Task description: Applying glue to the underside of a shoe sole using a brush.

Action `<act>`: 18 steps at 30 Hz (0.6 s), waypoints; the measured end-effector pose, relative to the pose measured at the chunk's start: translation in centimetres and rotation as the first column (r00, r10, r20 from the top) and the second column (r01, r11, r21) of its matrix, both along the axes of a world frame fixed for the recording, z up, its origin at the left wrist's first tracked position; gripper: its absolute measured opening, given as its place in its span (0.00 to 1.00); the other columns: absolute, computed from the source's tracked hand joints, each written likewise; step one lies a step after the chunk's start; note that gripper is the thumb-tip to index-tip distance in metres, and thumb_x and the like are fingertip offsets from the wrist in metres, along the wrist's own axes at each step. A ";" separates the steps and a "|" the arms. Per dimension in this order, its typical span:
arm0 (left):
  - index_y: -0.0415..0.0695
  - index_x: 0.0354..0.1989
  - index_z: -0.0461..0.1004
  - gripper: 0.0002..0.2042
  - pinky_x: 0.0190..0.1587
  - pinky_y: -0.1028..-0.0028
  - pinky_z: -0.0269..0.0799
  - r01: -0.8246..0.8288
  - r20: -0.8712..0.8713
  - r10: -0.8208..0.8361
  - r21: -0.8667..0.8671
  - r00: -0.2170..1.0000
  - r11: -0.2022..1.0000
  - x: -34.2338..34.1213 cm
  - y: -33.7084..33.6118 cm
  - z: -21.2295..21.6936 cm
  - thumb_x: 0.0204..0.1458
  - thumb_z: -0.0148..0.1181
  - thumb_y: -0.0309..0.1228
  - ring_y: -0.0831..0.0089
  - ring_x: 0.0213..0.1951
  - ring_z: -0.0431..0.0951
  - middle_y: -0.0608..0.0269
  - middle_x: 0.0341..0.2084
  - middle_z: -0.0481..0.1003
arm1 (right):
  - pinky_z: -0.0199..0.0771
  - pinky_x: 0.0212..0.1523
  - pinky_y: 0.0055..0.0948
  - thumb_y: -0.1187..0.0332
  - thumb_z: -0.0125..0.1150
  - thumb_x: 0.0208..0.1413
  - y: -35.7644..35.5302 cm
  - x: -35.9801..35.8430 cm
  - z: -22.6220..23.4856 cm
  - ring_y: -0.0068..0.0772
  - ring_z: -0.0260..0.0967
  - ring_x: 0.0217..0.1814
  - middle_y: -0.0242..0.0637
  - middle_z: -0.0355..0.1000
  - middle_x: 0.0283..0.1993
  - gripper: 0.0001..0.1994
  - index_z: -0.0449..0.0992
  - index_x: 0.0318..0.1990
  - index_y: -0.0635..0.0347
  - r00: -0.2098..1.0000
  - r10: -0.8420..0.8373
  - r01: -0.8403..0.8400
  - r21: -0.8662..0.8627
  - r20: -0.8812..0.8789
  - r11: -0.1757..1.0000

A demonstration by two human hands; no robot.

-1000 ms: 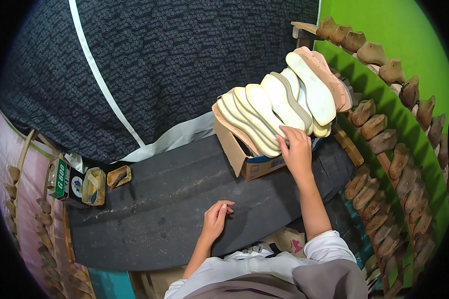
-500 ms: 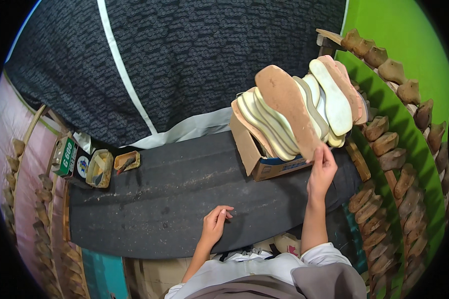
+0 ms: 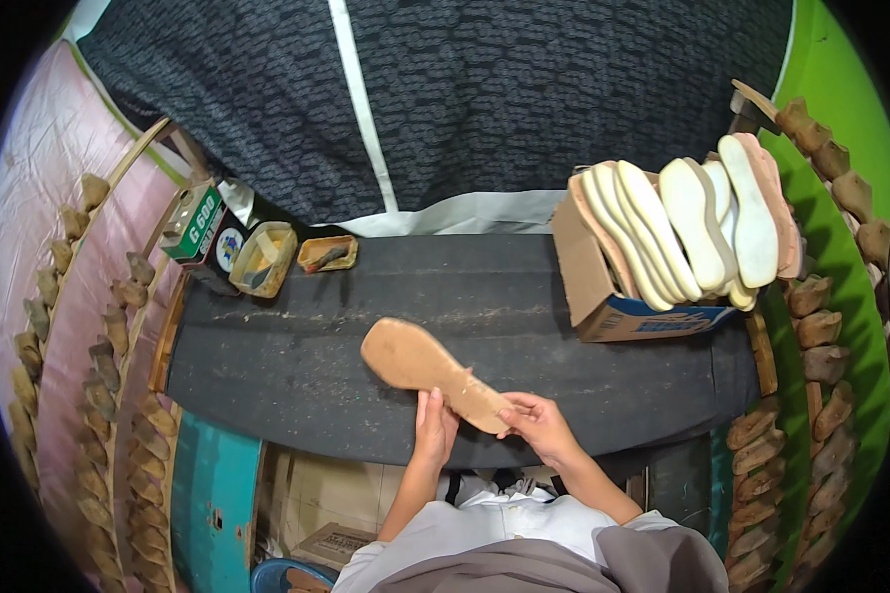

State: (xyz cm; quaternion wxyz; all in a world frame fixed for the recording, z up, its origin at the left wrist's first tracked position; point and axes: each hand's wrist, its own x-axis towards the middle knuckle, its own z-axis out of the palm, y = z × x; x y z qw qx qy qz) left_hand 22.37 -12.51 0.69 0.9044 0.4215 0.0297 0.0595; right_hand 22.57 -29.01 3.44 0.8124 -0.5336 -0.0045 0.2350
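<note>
A tan shoe insole (image 3: 417, 362) is held above the dark table, slanting from its broad toe end at upper left to its narrow heel at lower right. My right hand (image 3: 539, 427) pinches the heel end between thumb and fingers. At its lower edge, near the middle, my left hand (image 3: 434, 427) grips it, with some fingers hidden behind. To the right stands an open cardboard box (image 3: 595, 272) packed with upright insoles (image 3: 697, 222) in cream, grey and pink.
A green and black tin (image 3: 200, 232), a plastic tub (image 3: 264, 259) and a small tray (image 3: 328, 254) stand at the table's (image 3: 297, 366) far left. Racks of wooden shoe lasts (image 3: 756, 440) flank both sides. Patterned dark cloth (image 3: 494, 109) hangs behind.
My right hand has drawn the tan insole out of the box and brought it left to the middle. My left hand has taken hold of it too. The view has shifted left.
</note>
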 end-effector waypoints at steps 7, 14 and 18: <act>0.43 0.55 0.50 0.19 0.44 0.55 0.74 -0.120 -0.093 0.113 -0.076 0.989 0.990 0.0 8.0 1.7 0.60 0.38 0.40 0.55 0.43 0.72 0.48 0.45 0.65 | 0.70 0.33 0.18 0.67 0.63 0.49 8.8 1.8 -2.4 0.18 0.70 0.32 0.35 0.74 0.37 0.14 0.75 0.40 0.66 0.942 0.238 -0.072 -0.551 0.237 0.832; 0.42 0.53 0.51 0.18 0.40 0.57 0.75 -0.166 -0.110 0.160 -0.053 0.981 0.985 1.2 16.9 1.1 0.60 0.36 0.41 0.61 0.37 0.73 0.52 0.42 0.65 | 0.69 0.31 0.20 0.69 0.66 0.44 17.5 4.8 -0.5 0.21 0.68 0.28 0.34 0.70 0.27 0.09 0.78 0.35 0.59 0.811 0.265 0.124 -0.597 0.521 0.793; 0.43 0.51 0.56 0.19 0.39 0.66 0.73 -0.149 -0.114 0.145 -0.024 0.983 0.989 2.0 20.6 0.2 0.61 0.31 0.44 0.67 0.36 0.73 0.55 0.37 0.69 | 0.69 0.39 0.28 0.68 0.67 0.42 22.2 5.2 0.5 0.34 0.66 0.39 0.35 0.68 0.38 0.12 0.79 0.37 0.50 0.607 0.190 0.281 -0.432 0.772 0.857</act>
